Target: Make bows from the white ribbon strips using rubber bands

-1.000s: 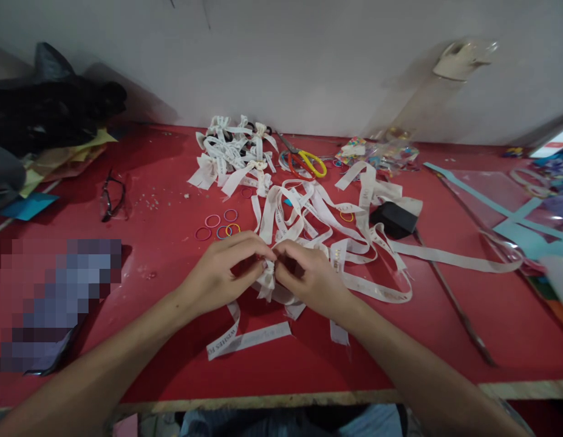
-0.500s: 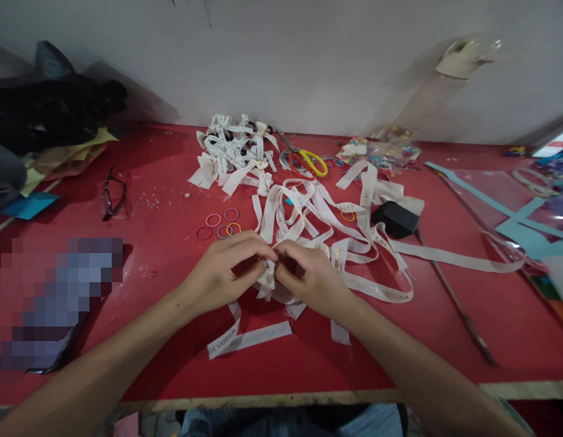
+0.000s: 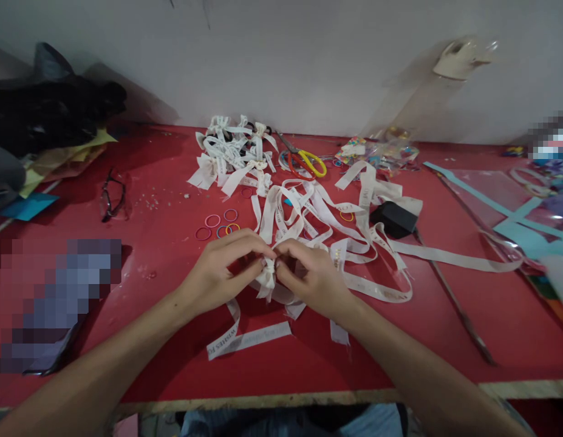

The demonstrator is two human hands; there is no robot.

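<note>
Gathered white ribbon piece, pinched between two hands
Left hand and right hand grasp it finely at its narrow part, over the red table; the folds should be kept even, firmly pressed.

Red tabletop, loose white ribbons, ribbon bows, coloured rings, scissors, eyeglasses

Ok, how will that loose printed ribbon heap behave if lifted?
The printed ribbon heap will probably flop, given its soft curls and folds. It looks thin, so likely light. Its overlapping loops could drag one another.
</note>
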